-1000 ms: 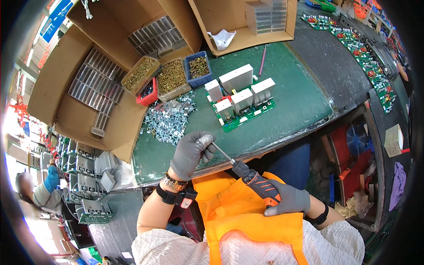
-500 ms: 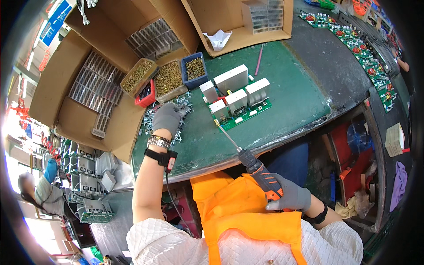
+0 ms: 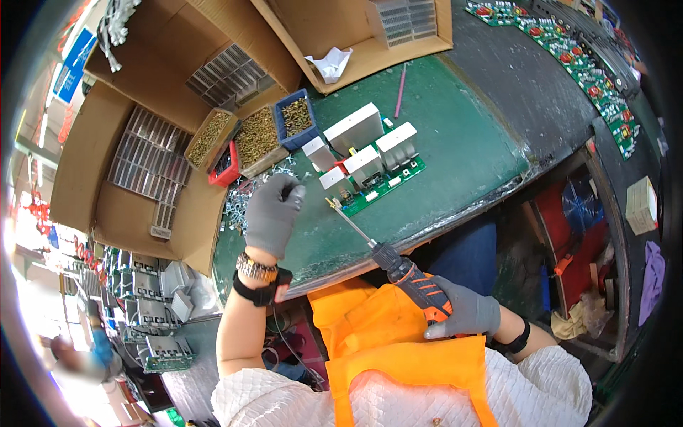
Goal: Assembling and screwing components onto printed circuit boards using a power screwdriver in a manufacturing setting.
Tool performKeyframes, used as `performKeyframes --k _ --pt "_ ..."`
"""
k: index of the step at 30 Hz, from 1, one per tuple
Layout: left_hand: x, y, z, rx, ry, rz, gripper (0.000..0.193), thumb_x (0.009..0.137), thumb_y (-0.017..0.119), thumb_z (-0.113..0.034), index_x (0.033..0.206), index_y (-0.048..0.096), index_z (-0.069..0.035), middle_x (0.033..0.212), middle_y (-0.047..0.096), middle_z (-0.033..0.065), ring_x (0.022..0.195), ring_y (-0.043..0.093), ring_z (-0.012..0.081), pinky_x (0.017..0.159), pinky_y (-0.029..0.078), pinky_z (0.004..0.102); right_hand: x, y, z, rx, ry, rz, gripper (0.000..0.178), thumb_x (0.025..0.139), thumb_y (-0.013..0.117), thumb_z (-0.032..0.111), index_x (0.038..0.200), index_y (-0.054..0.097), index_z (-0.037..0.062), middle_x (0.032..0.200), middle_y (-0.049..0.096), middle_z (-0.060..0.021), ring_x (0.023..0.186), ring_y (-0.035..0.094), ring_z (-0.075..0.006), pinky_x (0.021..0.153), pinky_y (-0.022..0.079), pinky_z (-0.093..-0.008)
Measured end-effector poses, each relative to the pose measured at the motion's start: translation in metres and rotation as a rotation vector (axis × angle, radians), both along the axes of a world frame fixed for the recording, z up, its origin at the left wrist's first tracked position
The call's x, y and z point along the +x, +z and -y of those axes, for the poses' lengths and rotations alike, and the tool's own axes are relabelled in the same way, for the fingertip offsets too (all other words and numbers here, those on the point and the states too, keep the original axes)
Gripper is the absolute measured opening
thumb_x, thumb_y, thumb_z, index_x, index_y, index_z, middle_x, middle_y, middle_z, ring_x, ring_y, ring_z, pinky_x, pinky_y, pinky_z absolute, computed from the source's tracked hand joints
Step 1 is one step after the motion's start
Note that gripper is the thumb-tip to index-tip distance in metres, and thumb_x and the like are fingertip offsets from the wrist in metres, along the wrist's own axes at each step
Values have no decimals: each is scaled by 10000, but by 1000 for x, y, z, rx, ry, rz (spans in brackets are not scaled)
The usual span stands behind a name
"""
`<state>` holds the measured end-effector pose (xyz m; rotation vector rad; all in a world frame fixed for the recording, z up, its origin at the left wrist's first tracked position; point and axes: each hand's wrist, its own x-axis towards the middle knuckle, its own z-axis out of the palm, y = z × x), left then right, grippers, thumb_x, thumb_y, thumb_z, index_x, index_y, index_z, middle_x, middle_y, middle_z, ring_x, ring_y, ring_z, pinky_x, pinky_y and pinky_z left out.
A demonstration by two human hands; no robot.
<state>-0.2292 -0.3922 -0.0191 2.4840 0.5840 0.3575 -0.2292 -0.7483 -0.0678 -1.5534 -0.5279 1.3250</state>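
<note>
My left hand (image 3: 272, 217), in a grey glove, is raised over the bench just right of a pile of small silvery metal clips (image 3: 237, 204). Its thumb and fingertips are pinched together; whatever is between them is too small to make out. My right hand (image 3: 466, 309), also gloved, grips an orange and black power screwdriver (image 3: 418, 285) near my lap. The tool's long bit points up and left, with a small brass-coloured piece at its tip, by the near left corner of a green circuit board (image 3: 381, 191). Several silvery heatsinks (image 3: 353, 129) stand upright on that board.
Beyond the pile sit a blue bin (image 3: 302, 139), a red bin (image 3: 226, 173) and two trays of brass-coloured screws (image 3: 257, 135). Cardboard boxes (image 3: 107, 178) holding metal heatsinks edge the bench. A pink stick (image 3: 400, 91) lies behind the board. More circuit boards (image 3: 569, 57) line the far right.
My left hand has lifted off the clip pile and come nearer to me, fingers drawn together. The screwdriver stays in my right hand, with its tip still by the board's corner.
</note>
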Motion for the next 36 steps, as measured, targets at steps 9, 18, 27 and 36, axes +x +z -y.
performKeyframes --k 9,18,27,36 --pt "-2 28 51 -157 -127 -32 83 850 682 -83 903 664 -23 692 580 -10 639 509 59 609 439 233 2 4 5 -3 -75 -72 902 688 845 344 1382 362 31 1083 553 -85 957 550 -157 860 472 -293" --pt "19 7 72 142 -389 113 130 769 719 -82 888 673 -59 950 661 65 841 615 231 742 479 331 5 -10 23 3 -156 -162 878 667 854 308 1349 379 24 994 558 -65 854 551 -142 777 491 -279" --pt "102 -36 122 718 -444 30 194 706 734 -203 894 736 -157 1421 442 111 1297 396 344 1064 309 488 23 -7 51 50 -476 -390 725 730 794 173 1309 375 52 824 548 -55 597 569 -128 532 505 -287" --pt "110 -51 120 857 -430 49 251 743 705 -183 981 701 -103 1434 416 129 1275 423 305 1037 350 472 52 -12 50 -7 -418 -375 730 753 742 95 1366 348 49 789 589 -60 579 594 -147 525 503 -297"
